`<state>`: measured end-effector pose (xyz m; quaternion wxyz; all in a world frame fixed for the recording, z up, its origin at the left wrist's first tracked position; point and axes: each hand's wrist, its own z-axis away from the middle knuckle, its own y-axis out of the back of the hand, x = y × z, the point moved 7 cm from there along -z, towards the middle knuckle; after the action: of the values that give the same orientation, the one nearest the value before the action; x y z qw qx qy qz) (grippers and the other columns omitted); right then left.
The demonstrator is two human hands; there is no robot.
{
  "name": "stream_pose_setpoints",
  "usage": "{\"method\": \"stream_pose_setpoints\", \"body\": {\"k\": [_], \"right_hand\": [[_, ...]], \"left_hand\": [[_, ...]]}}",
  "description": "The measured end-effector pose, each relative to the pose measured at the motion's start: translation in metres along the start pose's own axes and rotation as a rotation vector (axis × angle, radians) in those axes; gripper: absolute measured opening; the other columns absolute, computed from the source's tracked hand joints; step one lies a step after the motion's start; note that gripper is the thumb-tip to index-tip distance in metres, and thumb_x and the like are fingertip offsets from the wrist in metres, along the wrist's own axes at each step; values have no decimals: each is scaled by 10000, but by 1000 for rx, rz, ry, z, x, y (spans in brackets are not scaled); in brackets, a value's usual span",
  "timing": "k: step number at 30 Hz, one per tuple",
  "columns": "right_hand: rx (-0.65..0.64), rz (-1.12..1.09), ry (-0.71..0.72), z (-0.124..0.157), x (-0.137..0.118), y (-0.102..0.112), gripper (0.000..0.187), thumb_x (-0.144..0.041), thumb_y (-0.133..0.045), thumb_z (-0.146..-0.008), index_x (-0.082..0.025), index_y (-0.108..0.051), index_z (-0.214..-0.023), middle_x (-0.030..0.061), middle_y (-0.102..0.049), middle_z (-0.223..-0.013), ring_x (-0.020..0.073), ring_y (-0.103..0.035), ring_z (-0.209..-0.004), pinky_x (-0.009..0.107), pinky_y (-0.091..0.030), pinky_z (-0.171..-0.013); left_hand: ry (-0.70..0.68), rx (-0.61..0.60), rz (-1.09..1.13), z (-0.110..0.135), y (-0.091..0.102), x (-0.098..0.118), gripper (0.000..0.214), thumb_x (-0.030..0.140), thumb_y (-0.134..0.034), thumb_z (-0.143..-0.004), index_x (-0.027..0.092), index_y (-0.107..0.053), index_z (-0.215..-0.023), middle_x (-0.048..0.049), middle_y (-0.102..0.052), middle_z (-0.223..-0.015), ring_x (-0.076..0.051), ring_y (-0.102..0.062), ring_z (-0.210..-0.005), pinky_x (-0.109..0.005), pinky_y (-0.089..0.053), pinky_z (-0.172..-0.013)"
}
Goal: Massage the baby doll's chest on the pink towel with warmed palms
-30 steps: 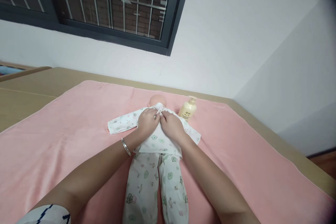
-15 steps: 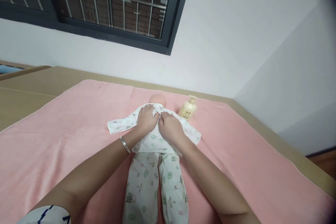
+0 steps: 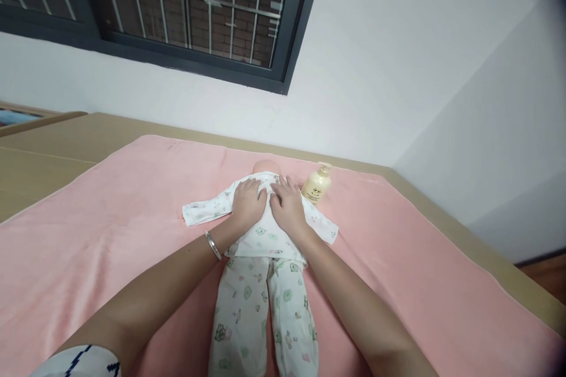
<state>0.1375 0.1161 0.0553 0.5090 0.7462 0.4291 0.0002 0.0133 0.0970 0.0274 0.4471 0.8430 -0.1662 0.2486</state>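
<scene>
A baby doll (image 3: 265, 234) in a white printed top and matching trousers (image 3: 241, 312) lies stretched out in front of me, arms spread to the sides. Its smooth round head (image 3: 266, 166) points away from me, and no face shows. My left hand (image 3: 248, 205) rests flat on the left of its upper torso, fingers extended. On the other side, my right hand (image 3: 287, 207) lies on the doll with fingers spread. Between the thumbs a narrow gap of fabric shows. A pale yellow pump bottle (image 3: 316, 184) stands just beyond the doll's right-hand sleeve.
The doll lies on a pink blanket (image 3: 145, 200) spread over a light wooden surface (image 3: 110, 129). A white wall (image 3: 362, 70) rises behind it, with a dark-framed, barred window (image 3: 190, 50) at the upper left.
My right hand's fingers have spread out and shifted slightly up and right. My left hand stays on the doll's torso, nearly in place. The doll and bottle keep their places.
</scene>
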Motion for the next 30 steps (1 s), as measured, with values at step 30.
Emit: {"method": "stream_pose_setpoints", "body": {"k": [30], "right_hand": [[-2,53,25,-16,-3,58,530,-148,-405,-879,-125,-533,-1393,126,-320,-1585,304,-271,-1473,502,-230,-1209]], "left_hand": [[-37,-117,59,11,4,38,460,300,-559,-829,186,-619,-1271,-128,-537,-1444,-359,-344,-1439,-578,-206,-1208]]}}
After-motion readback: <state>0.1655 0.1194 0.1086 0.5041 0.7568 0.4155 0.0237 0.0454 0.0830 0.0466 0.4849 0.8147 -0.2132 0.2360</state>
